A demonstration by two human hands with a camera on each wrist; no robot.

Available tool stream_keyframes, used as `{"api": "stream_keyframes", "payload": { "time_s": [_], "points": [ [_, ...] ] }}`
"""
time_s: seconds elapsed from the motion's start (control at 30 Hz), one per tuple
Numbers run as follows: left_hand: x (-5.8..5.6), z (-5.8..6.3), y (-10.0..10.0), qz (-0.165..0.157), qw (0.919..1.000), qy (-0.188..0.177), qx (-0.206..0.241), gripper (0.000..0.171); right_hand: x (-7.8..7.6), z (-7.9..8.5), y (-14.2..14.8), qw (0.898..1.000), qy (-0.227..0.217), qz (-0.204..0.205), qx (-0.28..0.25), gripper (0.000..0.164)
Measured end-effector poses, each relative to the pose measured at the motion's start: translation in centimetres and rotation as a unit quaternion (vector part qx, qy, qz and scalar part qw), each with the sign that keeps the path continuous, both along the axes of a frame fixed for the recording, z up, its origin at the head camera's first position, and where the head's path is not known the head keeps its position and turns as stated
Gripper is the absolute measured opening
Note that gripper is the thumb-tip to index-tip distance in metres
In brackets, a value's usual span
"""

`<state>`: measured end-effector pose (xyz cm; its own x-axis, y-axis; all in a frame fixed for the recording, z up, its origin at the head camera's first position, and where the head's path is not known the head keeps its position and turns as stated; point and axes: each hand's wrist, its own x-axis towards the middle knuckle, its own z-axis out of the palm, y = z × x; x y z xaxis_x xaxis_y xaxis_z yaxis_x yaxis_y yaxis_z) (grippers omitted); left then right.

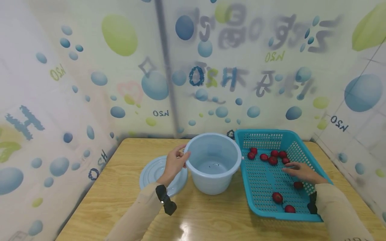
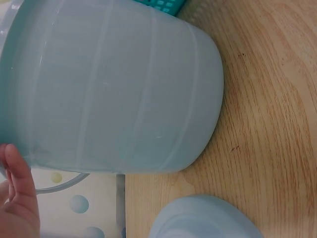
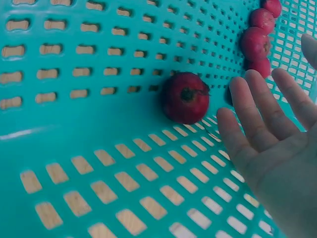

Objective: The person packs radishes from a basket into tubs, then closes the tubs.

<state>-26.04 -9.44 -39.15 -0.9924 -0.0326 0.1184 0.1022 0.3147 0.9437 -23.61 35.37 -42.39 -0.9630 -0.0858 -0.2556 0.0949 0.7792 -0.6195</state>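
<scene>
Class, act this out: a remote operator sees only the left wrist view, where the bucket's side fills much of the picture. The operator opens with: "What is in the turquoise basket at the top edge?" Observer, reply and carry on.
Observer: The basket holds several round red fruits.
Operator: Is anything in the right hand's grip?
Observer: No; in the right wrist view the right hand has its fingers extended and holds nothing.
Operator: Any fruit inside the bucket?
Observer: None shows in the bucket from the head view.
</scene>
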Motion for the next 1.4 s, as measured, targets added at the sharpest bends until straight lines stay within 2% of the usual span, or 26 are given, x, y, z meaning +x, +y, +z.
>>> {"api": "stream_keyframes", "payload": {
  "time_s": [0.13,0.27,0.63,0.8,0.93,1.17,1.27,1.4],
  "points": [
    [0.1,0.0,0.0,-0.002,1.0,-0.003,-0.001,0.042,0.2,0.5,0.1,1.0,-0.002,0.003,-0.004,0.064],
    [0.0,-0.1,-0.1,0.0,1.0,-0.003,-0.004,0.042,0.3,1.4,-0.1,1.0,0.01,0.011,0.015,0.065],
    [0.0,0.0,-0.1,0.007,1.0,0.002,-0.003,0.042,0.8,4.1,-1.5,0.995,0.05,0.079,0.046,0.053],
    [-0.1,0.0,-0.1,0.004,1.0,0.003,-0.001,0.041,1.5,4.5,-1.8,0.994,0.037,0.094,0.051,0.052],
    [-0.1,-0.1,0.0,0.002,1.0,0.005,0.002,0.041,2.2,4.4,-1.7,0.994,0.0,0.092,0.057,0.055],
    [-0.2,-0.5,0.3,-0.002,1.0,0.003,0.004,0.04,3.1,3.8,-0.8,0.997,-0.022,0.044,0.064,0.064],
    [-0.2,-0.5,0.4,-0.002,1.0,0.004,0.007,0.04,3.7,3.4,-0.5,0.998,-0.013,0.027,0.056,0.066],
    [-0.3,-0.4,0.2,0.006,0.9999,0.006,0.01,0.041,4.1,2.6,-0.7,0.998,0.023,0.014,0.049,0.061]
  ]
}}
